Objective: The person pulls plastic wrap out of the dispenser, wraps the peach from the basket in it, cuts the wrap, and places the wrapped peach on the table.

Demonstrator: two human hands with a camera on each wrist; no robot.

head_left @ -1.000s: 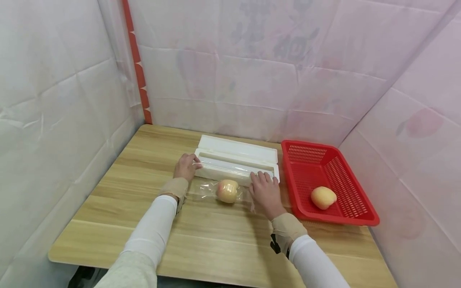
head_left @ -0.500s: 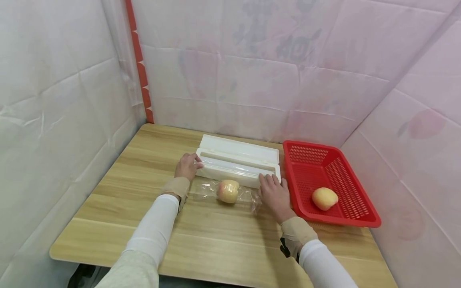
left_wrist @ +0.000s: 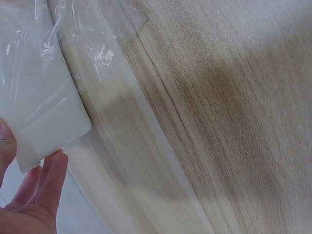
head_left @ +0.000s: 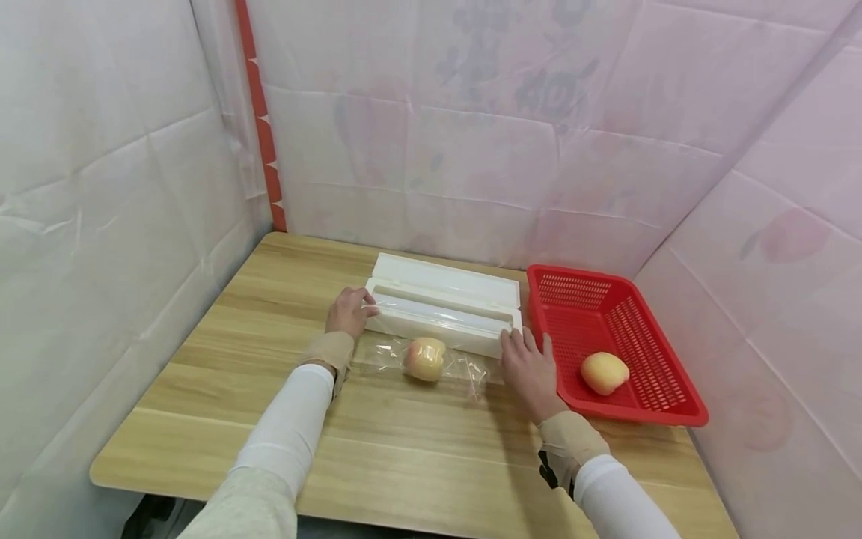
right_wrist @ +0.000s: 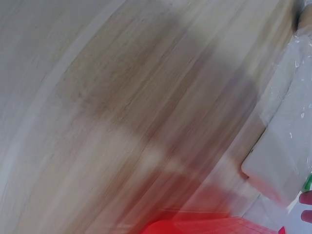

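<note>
A white cling film box (head_left: 444, 318) lies on the table with its lid (head_left: 444, 278) folded back, a roll of film inside. My left hand (head_left: 347, 311) holds its left end; in the left wrist view the fingers (left_wrist: 52, 183) are at the end of the box (left_wrist: 48, 112) and the thumb is above. At the front right corner, my right hand (head_left: 530, 372) rests its fingertips, fairly straight; only fingertips (right_wrist: 306, 199) show in the right wrist view, beside a small green piece (right_wrist: 307, 184). An apple-like fruit (head_left: 426, 358) sits in front under clear film (head_left: 465, 368).
A red perforated basket (head_left: 680, 408) stands right of the box, close to my right hand, holding one yellowish fruit (head_left: 604, 373). White sheeting (head_left: 431, 150) walls in the wooden table (head_left: 404, 449) behind and on both sides.
My right hand has slid right along the front edge of the cling film box to its right corner. The left hand stays at the left end. The fruit under the film has not moved.
</note>
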